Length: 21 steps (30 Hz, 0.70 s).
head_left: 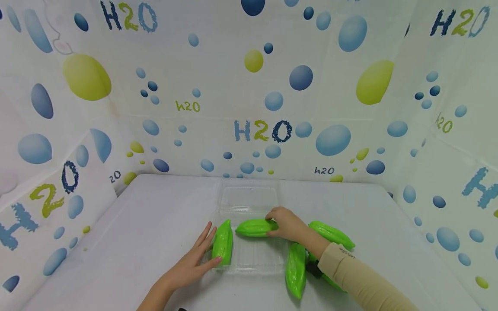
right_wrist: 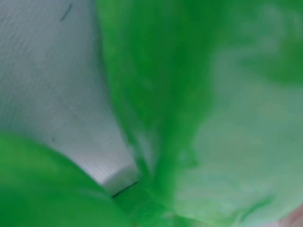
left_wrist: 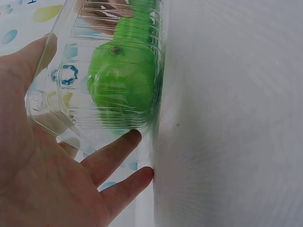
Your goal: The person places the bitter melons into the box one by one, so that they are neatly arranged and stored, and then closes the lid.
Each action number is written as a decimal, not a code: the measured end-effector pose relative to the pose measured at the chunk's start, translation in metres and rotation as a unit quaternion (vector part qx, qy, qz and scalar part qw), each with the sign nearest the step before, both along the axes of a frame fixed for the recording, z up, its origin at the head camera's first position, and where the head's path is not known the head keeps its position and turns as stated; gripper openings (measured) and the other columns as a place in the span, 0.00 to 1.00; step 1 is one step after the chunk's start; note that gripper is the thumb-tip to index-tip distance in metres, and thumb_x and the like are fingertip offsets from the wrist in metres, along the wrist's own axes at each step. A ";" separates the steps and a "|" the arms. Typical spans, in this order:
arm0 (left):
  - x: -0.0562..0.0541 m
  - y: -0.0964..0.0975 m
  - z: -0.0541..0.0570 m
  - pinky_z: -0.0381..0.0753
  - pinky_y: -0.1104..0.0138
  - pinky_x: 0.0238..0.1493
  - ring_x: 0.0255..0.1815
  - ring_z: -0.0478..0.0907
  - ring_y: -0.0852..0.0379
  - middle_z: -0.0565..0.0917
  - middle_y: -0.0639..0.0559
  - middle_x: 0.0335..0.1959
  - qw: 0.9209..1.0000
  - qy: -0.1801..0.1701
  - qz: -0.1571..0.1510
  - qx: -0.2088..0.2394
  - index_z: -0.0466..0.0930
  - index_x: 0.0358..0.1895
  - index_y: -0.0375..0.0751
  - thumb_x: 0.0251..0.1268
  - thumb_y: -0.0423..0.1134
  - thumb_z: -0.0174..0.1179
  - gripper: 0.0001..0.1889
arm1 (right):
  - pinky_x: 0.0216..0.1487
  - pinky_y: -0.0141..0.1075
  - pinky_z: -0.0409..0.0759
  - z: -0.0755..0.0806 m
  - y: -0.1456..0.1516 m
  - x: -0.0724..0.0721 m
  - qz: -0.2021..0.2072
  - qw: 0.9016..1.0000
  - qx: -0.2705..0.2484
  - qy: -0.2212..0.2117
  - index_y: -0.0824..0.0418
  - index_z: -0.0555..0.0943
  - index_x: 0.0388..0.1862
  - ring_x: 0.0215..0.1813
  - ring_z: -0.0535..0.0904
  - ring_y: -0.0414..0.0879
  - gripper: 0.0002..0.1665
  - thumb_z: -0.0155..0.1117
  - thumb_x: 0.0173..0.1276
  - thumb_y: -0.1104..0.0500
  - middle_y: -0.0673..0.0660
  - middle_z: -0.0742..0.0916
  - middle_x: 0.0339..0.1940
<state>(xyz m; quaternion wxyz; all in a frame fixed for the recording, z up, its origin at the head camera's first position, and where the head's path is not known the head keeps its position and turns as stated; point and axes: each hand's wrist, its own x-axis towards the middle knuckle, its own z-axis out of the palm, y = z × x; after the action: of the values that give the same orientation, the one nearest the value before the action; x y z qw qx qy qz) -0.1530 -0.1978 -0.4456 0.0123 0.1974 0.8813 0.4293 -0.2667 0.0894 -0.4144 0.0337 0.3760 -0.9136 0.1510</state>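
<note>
On the counter (head_left: 155, 211): clear box (head_left: 256, 261), my hands at it.
Head: my right hand (head_left: 288, 223) pinches a green gourd (head_left: 252, 228) over the box; my left hand (head_left: 194, 261), spread at its left edge, presumably steadies it beside a second gourd (head_left: 223, 247). Left wrist: fingertips (left_wrist: 134, 137) near the wall. Right wrist: blurred green; pinch not shown.

Fruit (head_left: 222, 245) in container (head_left: 258, 259), more fruit (head_left: 295, 272) right

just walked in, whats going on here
A person's right hand grips a green star fruit over an open clear plastic container. The left hand touches the container's left side, where another star fruit lies inside. More star fruit lie on the table to the right.
</note>
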 end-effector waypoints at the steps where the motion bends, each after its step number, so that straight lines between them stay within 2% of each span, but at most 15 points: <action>1: 0.000 0.000 0.000 0.47 0.38 0.62 0.72 0.36 0.41 0.35 0.45 0.73 1.000 -0.001 0.001 -0.001 0.42 0.72 0.41 0.63 0.50 0.55 0.41 | 0.49 0.40 0.75 0.000 0.000 0.000 -0.001 1.000 -0.001 -0.002 0.66 0.80 0.46 0.47 0.77 0.48 0.26 0.73 0.51 0.52 0.55 0.83 0.42; 9: -0.002 0.000 -0.002 0.47 0.38 0.61 0.72 0.36 0.41 0.35 0.45 0.73 1.000 0.001 0.002 -0.002 0.42 0.73 0.41 0.64 0.50 0.55 0.41 | 0.43 0.39 0.78 0.004 0.001 0.000 -0.004 0.999 -0.025 -0.034 0.68 0.79 0.49 0.43 0.78 0.49 0.29 0.72 0.52 0.53 0.58 0.82 0.44; 14: -0.003 0.000 -0.004 0.48 0.38 0.62 0.72 0.36 0.42 0.35 0.45 0.73 1.000 0.005 0.008 -0.006 0.42 0.72 0.41 0.63 0.51 0.55 0.41 | 0.42 0.39 0.78 0.005 0.003 -0.001 0.001 0.999 -0.032 -0.039 0.69 0.79 0.49 0.43 0.78 0.52 0.29 0.73 0.51 0.54 0.60 0.82 0.44; 21: -0.001 0.000 -0.003 0.48 0.37 0.61 0.71 0.36 0.40 0.36 0.44 0.73 1.000 0.008 0.003 -0.005 0.43 0.72 0.40 0.64 0.50 0.55 0.41 | 0.43 0.37 0.78 0.004 0.003 0.000 0.006 0.999 -0.031 -0.031 0.68 0.79 0.48 0.42 0.78 0.48 0.28 0.73 0.51 0.54 0.57 0.83 0.43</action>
<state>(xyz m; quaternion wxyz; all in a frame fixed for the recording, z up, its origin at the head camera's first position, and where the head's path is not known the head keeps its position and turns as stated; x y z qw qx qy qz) -0.1543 -0.1976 -0.4485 0.0048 0.1980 0.8839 0.4237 -0.2664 0.0920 -0.4109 0.0159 0.3750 -0.9070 0.1913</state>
